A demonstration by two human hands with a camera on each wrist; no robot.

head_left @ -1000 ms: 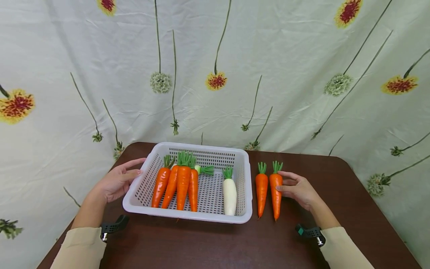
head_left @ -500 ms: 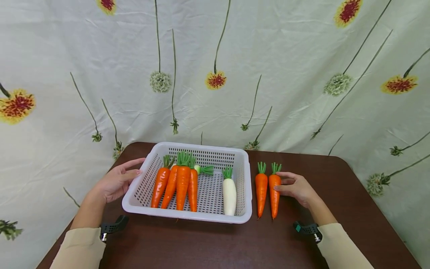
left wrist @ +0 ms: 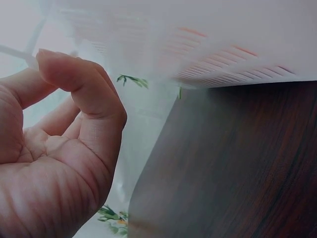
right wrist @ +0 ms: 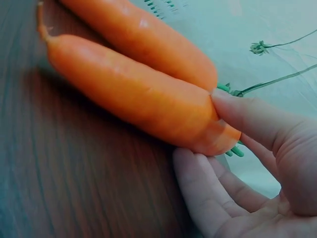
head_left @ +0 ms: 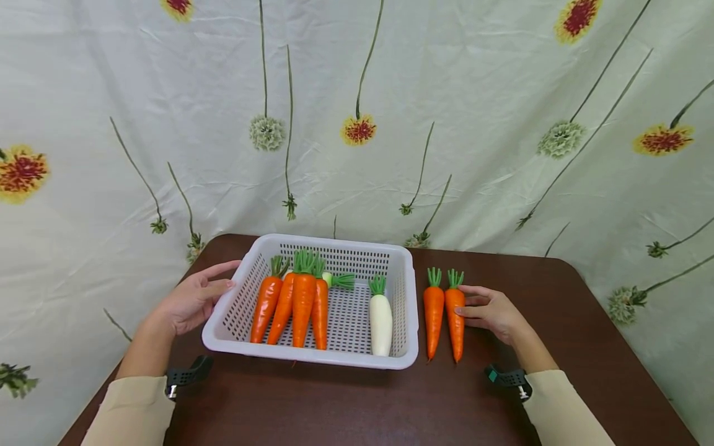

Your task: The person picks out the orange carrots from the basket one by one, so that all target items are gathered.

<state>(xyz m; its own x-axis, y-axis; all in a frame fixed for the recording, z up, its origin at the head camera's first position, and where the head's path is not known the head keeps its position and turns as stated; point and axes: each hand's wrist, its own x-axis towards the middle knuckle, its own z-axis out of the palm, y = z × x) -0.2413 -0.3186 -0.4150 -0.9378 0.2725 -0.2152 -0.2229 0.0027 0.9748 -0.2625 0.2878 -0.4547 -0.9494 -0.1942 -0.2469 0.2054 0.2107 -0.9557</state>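
Observation:
A white perforated plastic basket stands on the dark wooden table. My left hand is at its left rim, the thumb and a bent finger pinching the edge. In the basket, several orange carrots lean at the left and a white radish lies at the right. Outside, to the right, two carrots lie side by side with their green tops away from me. My right hand pinches the outer carrot near its top, thumb on one side and fingers on the other. The inner carrot lies close beside it.
Behind the carrots in the basket, another green-topped vegetable is mostly hidden. A pale curtain printed with flowers hangs directly behind the table. The table's right edge slopes away beyond my right arm.
My right hand has shifted slightly left with the outer carrot, bringing it closer to the inner one. My left hand and the basket have stayed in place.

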